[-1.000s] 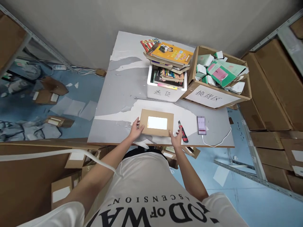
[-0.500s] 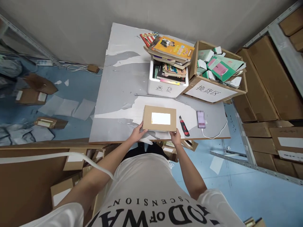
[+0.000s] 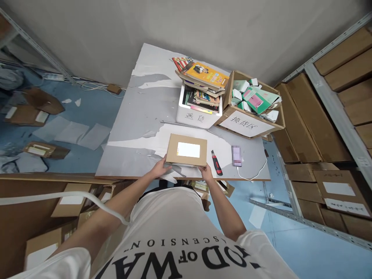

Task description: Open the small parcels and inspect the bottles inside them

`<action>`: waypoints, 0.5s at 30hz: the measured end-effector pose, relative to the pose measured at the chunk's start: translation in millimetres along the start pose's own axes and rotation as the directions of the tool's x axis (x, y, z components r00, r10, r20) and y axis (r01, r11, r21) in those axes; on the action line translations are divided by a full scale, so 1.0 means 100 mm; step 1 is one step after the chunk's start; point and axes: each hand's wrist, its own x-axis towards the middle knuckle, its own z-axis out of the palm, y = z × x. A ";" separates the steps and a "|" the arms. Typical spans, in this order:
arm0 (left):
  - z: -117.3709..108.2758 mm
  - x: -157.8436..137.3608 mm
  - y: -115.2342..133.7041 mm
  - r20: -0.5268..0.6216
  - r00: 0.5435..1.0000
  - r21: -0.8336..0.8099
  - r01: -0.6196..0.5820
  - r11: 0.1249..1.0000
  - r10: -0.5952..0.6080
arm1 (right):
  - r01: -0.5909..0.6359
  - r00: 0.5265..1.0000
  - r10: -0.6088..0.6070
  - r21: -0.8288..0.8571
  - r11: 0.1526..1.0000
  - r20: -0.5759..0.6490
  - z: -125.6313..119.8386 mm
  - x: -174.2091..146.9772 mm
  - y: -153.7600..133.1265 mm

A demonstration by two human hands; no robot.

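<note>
A brown cardboard box (image 3: 173, 147) with a white label (image 3: 188, 149) on top is at the front of the table, between my hands. At its near left corner, my left hand (image 3: 159, 169) grips it, fingers partly under the edge. My right hand (image 3: 206, 173) is closed on the near right corner, and some of its fingers are hidden below the box. Just right of the box lies a red and black utility knife (image 3: 216, 162). Farther right is a phone (image 3: 236, 155) with a white cable plugged in.
Behind the box stand a white foam bin (image 3: 199, 117) stacked with books (image 3: 207, 75) and a carton (image 3: 251, 126) of small green and white boxes. The worn table (image 3: 124, 116) has peeling white covering. Shelves of cartons (image 3: 337, 190) rise at the right; a large carton (image 3: 17, 217) is at lower left.
My view has shifted, so the table and its contents sit lower and farther left. Both hands keep their hold on the box, which appears tipped slightly more toward me.
</note>
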 end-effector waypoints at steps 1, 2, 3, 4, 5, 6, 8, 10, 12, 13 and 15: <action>0.01 0.01 0.01 0.024 1.000 0.024 0.003 1.000 -0.004 | 0.009 1.000 -0.009 -0.005 1.000 0.008 0.00 0.03 -0.01; 0.02 0.02 0.02 0.044 0.999 0.038 0.011 0.999 -0.012 | 0.014 1.000 -0.014 -0.008 1.000 0.014 0.00 0.05 -0.02; 0.02 0.03 0.03 0.050 0.998 0.043 0.021 0.999 -0.023 | 0.016 1.000 -0.016 -0.011 1.000 0.021 -0.01 0.06 -0.03; 0.02 0.03 0.03 0.039 0.999 0.040 0.029 0.999 -0.031 | 0.014 1.000 -0.014 -0.014 1.000 0.028 -0.01 0.08 -0.05; 0.03 0.04 0.04 0.025 0.999 0.033 0.036 0.999 -0.037 | 0.007 0.999 -0.007 -0.014 1.000 0.035 -0.02 0.08 -0.06; 0.03 0.04 0.05 0.008 0.999 0.023 0.041 0.999 -0.041 | -0.002 0.999 0.002 -0.016 1.000 0.043 -0.03 0.09 -0.09; 0.02 0.04 0.07 -0.019 0.999 0.005 0.042 0.999 -0.042 | -0.015 0.999 0.016 -0.028 0.999 0.045 -0.05 0.08 -0.14; 0.01 0.03 0.13 -0.058 0.998 -0.012 0.040 0.999 -0.040 | -0.004 0.999 0.006 -0.051 0.999 0.037 -0.08 0.08 -0.22; -0.01 0.03 0.22 -0.082 0.996 -0.035 0.033 0.999 -0.036 | 0.035 0.999 -0.033 -0.076 0.996 0.029 -0.13 0.07 -0.32; -0.03 0.02 0.27 -0.086 0.996 -0.050 0.023 0.998 -0.027 | 0.055 0.998 -0.053 -0.083 0.995 0.026 -0.16 0.07 -0.37; -0.07 0.01 0.38 -0.088 0.996 -0.063 -0.007 0.998 0.001 | 0.078 0.997 -0.077 -0.090 0.993 0.008 -0.22 0.07 -0.48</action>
